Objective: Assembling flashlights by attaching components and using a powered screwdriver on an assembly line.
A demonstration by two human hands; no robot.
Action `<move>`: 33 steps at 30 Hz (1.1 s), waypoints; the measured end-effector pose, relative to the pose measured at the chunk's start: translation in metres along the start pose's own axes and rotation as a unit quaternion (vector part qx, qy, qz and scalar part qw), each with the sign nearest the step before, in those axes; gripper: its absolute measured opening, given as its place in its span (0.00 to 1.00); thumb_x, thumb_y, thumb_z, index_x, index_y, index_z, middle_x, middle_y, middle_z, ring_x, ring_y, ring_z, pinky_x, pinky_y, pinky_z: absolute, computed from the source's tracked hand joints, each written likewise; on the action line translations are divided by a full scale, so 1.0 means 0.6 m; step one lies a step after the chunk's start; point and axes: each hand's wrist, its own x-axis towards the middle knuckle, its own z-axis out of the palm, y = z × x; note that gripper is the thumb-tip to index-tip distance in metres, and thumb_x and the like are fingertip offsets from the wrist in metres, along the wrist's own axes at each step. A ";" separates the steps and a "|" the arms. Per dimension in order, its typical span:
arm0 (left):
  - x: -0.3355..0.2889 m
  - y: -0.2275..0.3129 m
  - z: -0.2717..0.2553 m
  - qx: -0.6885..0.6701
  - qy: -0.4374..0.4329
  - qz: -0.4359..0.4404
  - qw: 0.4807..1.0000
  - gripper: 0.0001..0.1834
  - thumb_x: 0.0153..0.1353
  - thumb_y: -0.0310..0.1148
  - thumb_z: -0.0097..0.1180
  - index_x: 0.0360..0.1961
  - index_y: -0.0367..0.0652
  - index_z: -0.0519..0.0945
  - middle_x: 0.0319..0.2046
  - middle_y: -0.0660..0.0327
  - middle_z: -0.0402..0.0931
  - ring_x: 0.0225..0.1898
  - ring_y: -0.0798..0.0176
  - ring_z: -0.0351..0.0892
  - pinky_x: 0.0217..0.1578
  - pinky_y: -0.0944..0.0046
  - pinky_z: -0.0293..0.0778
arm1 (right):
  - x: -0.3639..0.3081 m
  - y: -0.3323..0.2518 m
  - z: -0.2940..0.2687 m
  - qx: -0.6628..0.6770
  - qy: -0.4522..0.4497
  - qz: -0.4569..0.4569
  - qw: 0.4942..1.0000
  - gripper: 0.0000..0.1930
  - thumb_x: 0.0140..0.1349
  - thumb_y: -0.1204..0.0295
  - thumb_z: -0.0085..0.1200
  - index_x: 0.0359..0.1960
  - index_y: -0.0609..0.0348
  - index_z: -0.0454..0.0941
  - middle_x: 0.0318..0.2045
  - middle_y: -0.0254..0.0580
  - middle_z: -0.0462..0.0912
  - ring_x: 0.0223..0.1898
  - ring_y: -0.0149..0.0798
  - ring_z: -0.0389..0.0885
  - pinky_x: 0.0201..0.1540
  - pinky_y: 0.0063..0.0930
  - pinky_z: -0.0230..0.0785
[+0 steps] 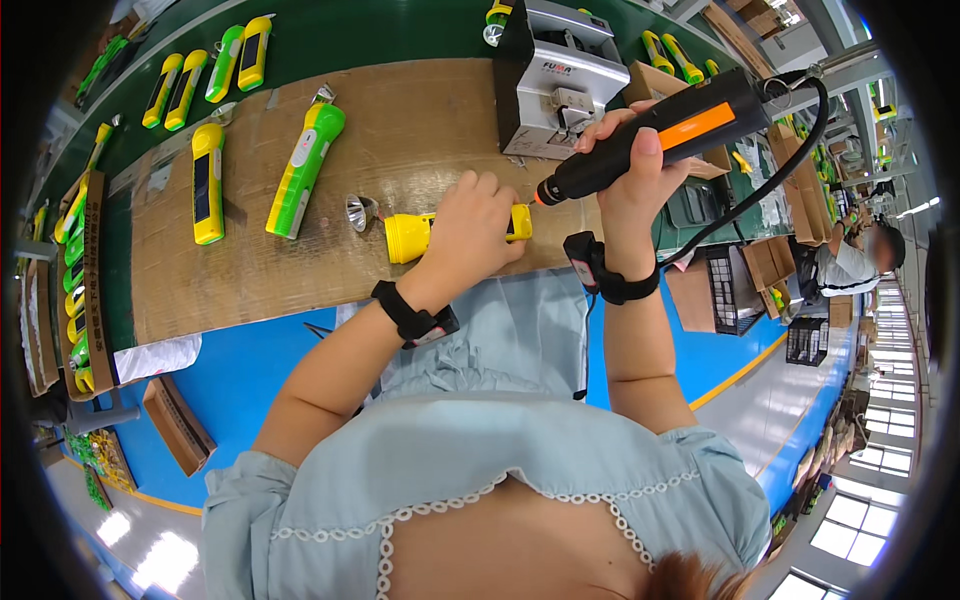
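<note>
My left hand (468,225) is closed round the body of a yellow flashlight (404,238) lying on the cardboard-covered bench. Its open head end points left, and a silver reflector (357,212) sits loose beside that end. In my right hand (640,165) is a black electric screwdriver (655,135) with an orange stripe, held nearly level. The screwdriver's tip is at the flashlight's right end; whether it touches a screw is too small to tell. To the left lie a green and white flashlight (305,170) and a yellow flashlight with a dark panel (208,185).
A metal screw-feeder machine (560,80) stands at the back, beyond the screwdriver. Several flashlights lie along the far left edge, and a cardboard box (92,290) of them stands at the left. A black cable (800,160) loops from the screwdriver. Another person (850,260) works far right.
</note>
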 end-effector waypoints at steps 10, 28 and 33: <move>0.002 -0.001 -0.003 -0.011 -0.017 -0.022 1.000 0.20 0.36 0.38 0.68 0.33 0.45 0.79 0.30 0.60 0.70 0.38 0.56 0.69 0.41 0.60 0.69 | 0.000 0.042 0.010 -0.002 -0.041 0.042 0.998 0.19 0.59 0.61 0.55 0.40 0.65 0.66 0.22 0.47 0.73 0.21 0.39 0.75 0.26 0.31 0.72; 0.006 0.000 -0.003 -0.017 -0.035 -0.023 0.999 0.21 0.36 0.41 0.69 0.33 0.45 0.82 0.32 0.58 0.72 0.40 0.55 0.69 0.41 0.57 0.68 | 0.035 0.001 -0.013 0.080 0.036 -0.092 0.992 0.22 0.58 0.60 0.57 0.43 0.63 0.63 0.24 0.46 0.76 0.22 0.37 0.76 0.28 0.29 0.73; 0.001 -0.004 -0.012 -0.066 -0.043 0.006 0.997 0.24 0.37 0.37 0.67 0.39 0.45 0.78 0.35 0.57 0.71 0.42 0.53 0.68 0.44 0.57 0.67 | 0.115 0.003 -0.020 -0.023 0.118 -0.176 0.977 0.15 0.61 0.70 0.54 0.40 0.63 0.61 0.22 0.45 0.77 0.21 0.35 0.76 0.26 0.25 0.70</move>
